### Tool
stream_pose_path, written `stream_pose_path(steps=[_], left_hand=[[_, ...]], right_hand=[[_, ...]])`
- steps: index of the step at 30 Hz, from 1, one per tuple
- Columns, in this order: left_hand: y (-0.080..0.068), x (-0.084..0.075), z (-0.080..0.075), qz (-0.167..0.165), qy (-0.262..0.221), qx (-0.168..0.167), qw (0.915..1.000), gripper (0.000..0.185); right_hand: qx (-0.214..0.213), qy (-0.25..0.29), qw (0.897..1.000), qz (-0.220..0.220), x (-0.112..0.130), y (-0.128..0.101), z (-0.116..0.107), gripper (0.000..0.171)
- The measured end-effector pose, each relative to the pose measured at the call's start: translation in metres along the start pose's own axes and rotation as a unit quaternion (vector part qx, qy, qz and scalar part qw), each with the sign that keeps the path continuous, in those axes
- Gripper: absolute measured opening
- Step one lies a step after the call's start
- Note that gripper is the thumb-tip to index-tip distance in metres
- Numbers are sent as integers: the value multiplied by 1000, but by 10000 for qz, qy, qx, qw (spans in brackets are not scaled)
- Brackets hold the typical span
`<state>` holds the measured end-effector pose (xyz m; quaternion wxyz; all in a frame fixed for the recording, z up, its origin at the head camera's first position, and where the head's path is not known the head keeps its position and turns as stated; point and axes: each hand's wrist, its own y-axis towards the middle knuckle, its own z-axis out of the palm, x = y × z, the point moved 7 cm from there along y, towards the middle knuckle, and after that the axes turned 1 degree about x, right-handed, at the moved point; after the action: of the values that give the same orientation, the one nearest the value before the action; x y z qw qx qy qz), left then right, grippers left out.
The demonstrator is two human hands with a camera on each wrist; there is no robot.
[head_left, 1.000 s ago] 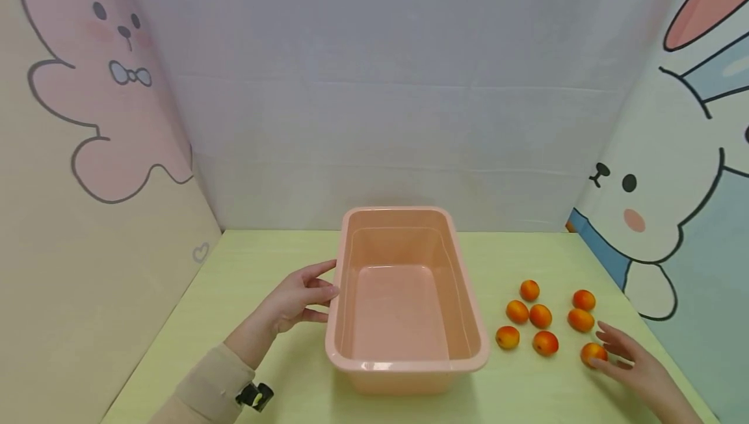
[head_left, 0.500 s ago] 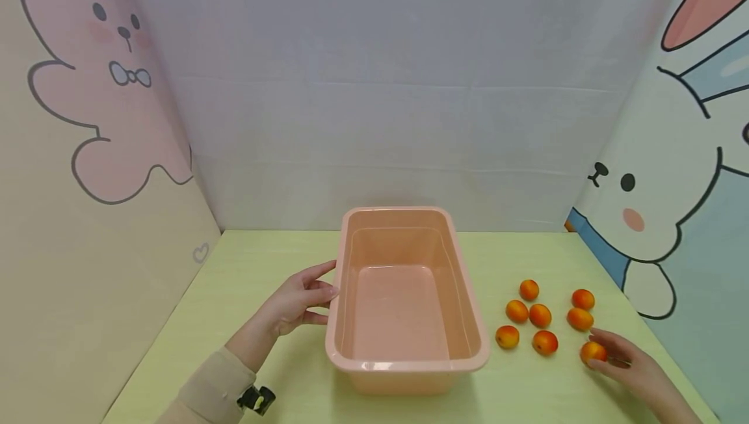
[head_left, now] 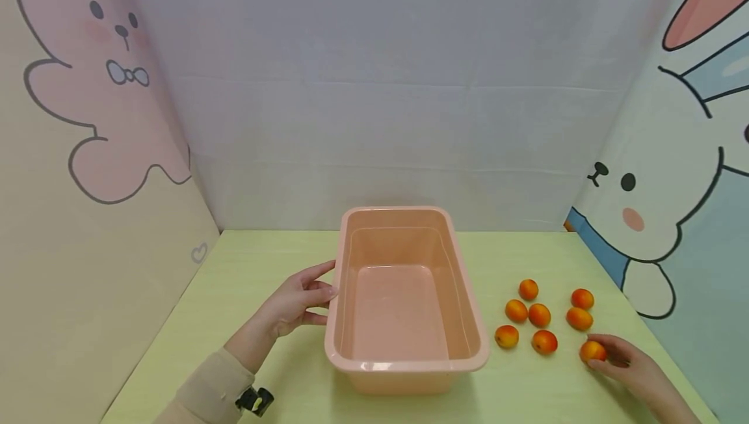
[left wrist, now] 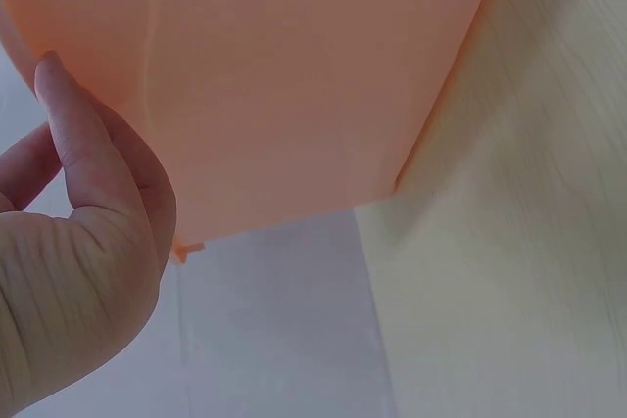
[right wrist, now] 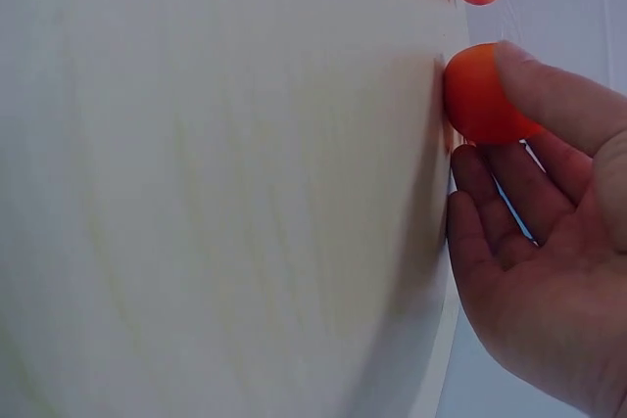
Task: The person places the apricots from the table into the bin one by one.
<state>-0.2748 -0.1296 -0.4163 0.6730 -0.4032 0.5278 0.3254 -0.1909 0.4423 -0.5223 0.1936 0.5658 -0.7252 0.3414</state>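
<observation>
A pink rectangular plastic basin (head_left: pixel 404 320) stands in the middle of the table, with nothing in it. At its left rim is my left hand (head_left: pixel 292 300), thumb tip and fairly straight fingers touching the edge. The left wrist view shows the thumb (left wrist: pixel 83 134) against the basin's outer side. Near the right edge, my right hand (head_left: pixel 632 369) holds an orange-red apricot (head_left: pixel 593 351) between thumb and fingers, low at the table surface. In the right wrist view, the thumb lies on the apricot (right wrist: pixel 480 95) and the fingers curl behind it.
Several more apricots lie right of the basin: a loose group around one apricot (head_left: pixel 539 315), and two by themselves, including an oval one (head_left: pixel 579 318). A pale green table (head_left: pixel 281 372) is bounded by a white back sheet (head_left: pixel 374 118) and cartoon-printed side panels.
My right hand's fingers have closed in around the nearest apricot, which stays in nearly the same spot. The left hand and basin have stayed put.
</observation>
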Motion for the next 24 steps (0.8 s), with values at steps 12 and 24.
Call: stream_pose_path(steps=[12,24], left_hand=[[1,1,0,60,-115,-15,9999,73],[0,-1,2,163,-98,-1,9998,71]], right_hand=[[-165,100,9998,65,27,-9,-8,83],[-642,159,9901,-1235,123,-18,-16,63]])
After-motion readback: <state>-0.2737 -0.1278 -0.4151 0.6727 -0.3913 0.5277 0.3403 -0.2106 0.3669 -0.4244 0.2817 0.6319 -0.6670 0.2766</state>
